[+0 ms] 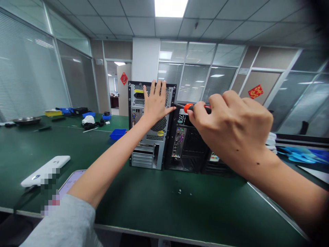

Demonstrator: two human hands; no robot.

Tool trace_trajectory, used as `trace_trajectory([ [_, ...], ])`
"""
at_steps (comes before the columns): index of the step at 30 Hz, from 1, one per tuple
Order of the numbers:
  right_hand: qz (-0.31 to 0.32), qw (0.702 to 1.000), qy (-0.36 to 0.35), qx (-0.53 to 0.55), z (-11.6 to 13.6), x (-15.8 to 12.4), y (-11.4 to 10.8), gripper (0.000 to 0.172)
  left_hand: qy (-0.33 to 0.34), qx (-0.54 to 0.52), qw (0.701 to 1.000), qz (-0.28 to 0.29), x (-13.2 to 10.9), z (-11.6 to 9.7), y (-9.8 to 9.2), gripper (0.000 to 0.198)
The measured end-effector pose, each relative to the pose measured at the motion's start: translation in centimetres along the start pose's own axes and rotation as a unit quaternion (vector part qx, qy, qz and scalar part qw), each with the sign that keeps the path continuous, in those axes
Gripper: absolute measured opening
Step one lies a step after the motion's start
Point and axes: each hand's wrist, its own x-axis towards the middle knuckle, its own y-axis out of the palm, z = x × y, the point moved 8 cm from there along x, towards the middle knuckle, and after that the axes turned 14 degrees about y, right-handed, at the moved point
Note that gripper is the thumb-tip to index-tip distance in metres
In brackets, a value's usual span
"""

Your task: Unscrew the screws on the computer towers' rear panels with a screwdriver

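Note:
My left hand (pixel 155 106) lies flat with spread fingers against the upper back panel of a grey computer case (pixel 144 159) standing upright on the table. In my right hand (pixel 231 120) is a screwdriver (pixel 189 108) with a red and black handle, the fist wrapped round it. Its thin shaft points left, and the tip is at the upper right edge of the grey case, close to my left thumb. Whether the tip sits in a screw is too small to tell. A black computer case (pixel 180 163) stands just right of the grey one, partly behind my right hand.
Small loose screws (pixel 180 191) lie on the green table (pixel 144 206) in front of the cases. At left are a white power bank (pixel 46 169) and a phone (pixel 73 180). Blue trays (pixel 118 133), a metal dish (pixel 27 120) and cables lie farther back.

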Motion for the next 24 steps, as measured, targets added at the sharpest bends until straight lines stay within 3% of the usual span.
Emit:
trace_trajectory([
  [6, -0.028, 1.000, 0.007, -0.011, 0.0, 0.0, -0.3, 0.032, -0.006, -0.002, 1.000, 0.006, 0.0, 0.0, 0.0, 0.088],
  [24, -0.013, 0.993, 0.112, 0.030, -1.8, -0.2, 1.0, 0.041, -0.002, -0.018, 1.000, -0.006, -0.1, -0.1, 0.0, 0.095],
])
